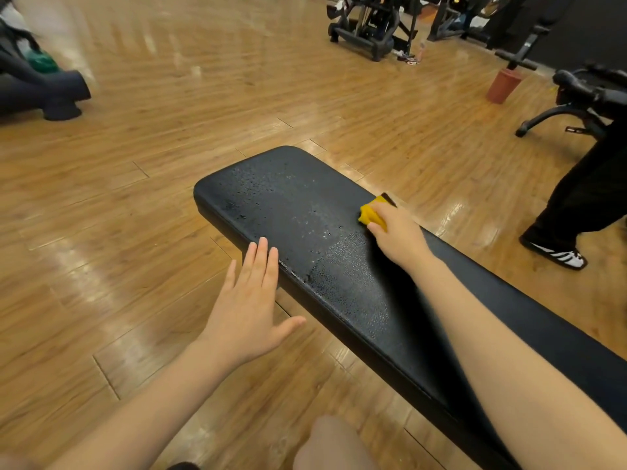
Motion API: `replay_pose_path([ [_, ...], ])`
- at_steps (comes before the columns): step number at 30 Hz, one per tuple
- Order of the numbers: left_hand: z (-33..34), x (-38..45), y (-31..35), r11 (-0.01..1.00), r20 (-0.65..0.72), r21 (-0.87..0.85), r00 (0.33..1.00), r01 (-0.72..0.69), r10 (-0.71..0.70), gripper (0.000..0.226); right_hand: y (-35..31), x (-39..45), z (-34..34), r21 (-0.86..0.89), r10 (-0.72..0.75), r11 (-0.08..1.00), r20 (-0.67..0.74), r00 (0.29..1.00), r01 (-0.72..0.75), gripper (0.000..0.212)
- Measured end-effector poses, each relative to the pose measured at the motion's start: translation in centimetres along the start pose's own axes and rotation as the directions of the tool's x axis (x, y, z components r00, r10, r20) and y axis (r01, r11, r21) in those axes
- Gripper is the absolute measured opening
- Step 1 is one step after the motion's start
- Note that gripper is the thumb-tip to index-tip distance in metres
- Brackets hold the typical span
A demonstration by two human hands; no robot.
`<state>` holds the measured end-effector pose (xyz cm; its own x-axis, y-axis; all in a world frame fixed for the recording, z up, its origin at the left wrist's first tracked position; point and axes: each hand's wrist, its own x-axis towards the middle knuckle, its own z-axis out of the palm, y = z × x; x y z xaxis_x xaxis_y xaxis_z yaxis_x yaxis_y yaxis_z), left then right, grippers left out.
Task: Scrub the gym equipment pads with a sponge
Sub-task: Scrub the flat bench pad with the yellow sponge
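Observation:
A long black bench pad (291, 205) runs from the centre toward the lower right, its surface beaded with water drops. My right hand (397, 237) grips a yellow sponge (371, 213) and holds it down on the pad near its far edge. My left hand (251, 300) hovers flat beside the pad's near edge, fingers straight and together, their tips at the pad's rim.
Wooden floor lies all around the bench. Another person's dark trouser leg and striped shoe (556, 254) stand close on the right. A reddish bucket (503, 85) and black gym machines (369, 25) are at the back right. Dark equipment (51, 93) sits at the far left.

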<state>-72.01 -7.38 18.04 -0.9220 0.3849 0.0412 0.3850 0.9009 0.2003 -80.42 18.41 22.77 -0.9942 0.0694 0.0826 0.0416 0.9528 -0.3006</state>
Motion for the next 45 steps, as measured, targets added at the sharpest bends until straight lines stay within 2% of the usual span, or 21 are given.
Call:
replay_pose_path([
  [3, 0.5, 0.1, -0.1, 0.999, -0.03, -0.021, 0.999, -0.024, 0.024, 0.109, -3.4, -2.9, 0.7, 0.003, -0.14, 0.99, 0.059, 0.988, 0.14, 0.045],
  [7, 0.0, 0.1, 0.0, 0.999, -0.001, -0.041, 1.0, -0.012, 0.012, 0.106, -6.8, -6.3, 1.5, 0.06, -0.385, 0.923, 0.099, 0.918, 0.38, 0.047],
  [13, -0.7, 0.3, -0.5, 1.0, 0.075, 0.031, 0.997, -0.001, -0.002, 0.104, -6.9, -8.4, 1.9, 0.143, -0.519, 0.853, 0.131, 0.845, 0.502, 0.046],
  [17, -0.5, 0.2, -0.8, 1.0, 0.033, -0.026, 0.999, -0.005, 0.006, 0.104, -6.0, -9.3, 1.6, 0.239, -0.611, 0.784, 0.132, 0.781, 0.573, 0.042],
  [19, -0.4, 0.3, -0.9, 0.998, -0.007, -0.058, 1.0, -0.008, 0.008, 0.105, -5.5, -9.0, 0.9, 0.39, -0.556, 0.786, 0.104, 0.825, 0.48, 0.042],
  [21, -0.7, 0.5, -1.1, 0.998, 0.004, -0.055, 1.0, 0.023, -0.023, 0.107, -4.7, -7.0, 0.0, 0.459, -0.406, 0.817, 0.026, 0.913, 0.351, 0.041],
  [23, -1.0, 0.9, -1.5, 0.998, 0.047, -0.016, 0.997, 0.057, -0.057, 0.111, -3.3, -3.5, -0.6, 0.404, -0.242, 0.879, -0.077, 0.967, 0.252, 0.041],
  [25, -1.1, 1.2, -1.8, 0.998, 0.053, 0.016, 0.997, 0.058, -0.059, 0.115, -1.8, 0.2, -1.1, 0.325, -0.115, 0.934, -0.126, 0.985, 0.15, 0.04],
  [27, -1.0, 1.2, -2.0, 0.999, 0.036, -0.006, 0.998, 0.043, -0.042, 0.114, -0.6, 3.1, -0.8, 0.238, -0.013, 0.971, -0.071, 0.997, 0.03, 0.037],
  [29, -1.0, 1.2, -2.1, 0.998, 0.018, -0.056, 0.999, 0.029, -0.028, 0.111, -0.3, 4.5, 0.0, 0.102, 0.025, 0.995, -0.015, 1.0, -0.023, 0.033],
  [32, -0.9, 1.2, -2.5, 0.998, 0.008, -0.067, 1.0, -0.003, 0.004, 0.106, -0.9, 4.4, 0.5, -0.006, 0.01, 1.0, -0.014, 1.0, -0.01, 0.031],
  [37, -0.1, 1.3, -2.9, 0.999, -0.027, -0.031, 0.999, -0.032, 0.031, 0.106, -4.8, 1.1, 0.9, -0.029, -0.156, 0.987, 0.094, 0.983, 0.159, 0.052],
  [42, 0.1, 1.4, -3.3, 0.998, -0.04, -0.045, 0.998, -0.051, 0.049, 0.105, -8.2, -2.9, 1.7, 0.027, -0.377, 0.926, 0.135, 0.917, 0.377, 0.054],
  [45, 0.2, 1.3, -3.5, 0.999, -0.034, -0.013, 0.998, -0.045, 0.045, 0.104, -8.5, -5.4, 2.4, 0.114, -0.505, 0.863, 0.146, 0.851, 0.493, 0.051],
])
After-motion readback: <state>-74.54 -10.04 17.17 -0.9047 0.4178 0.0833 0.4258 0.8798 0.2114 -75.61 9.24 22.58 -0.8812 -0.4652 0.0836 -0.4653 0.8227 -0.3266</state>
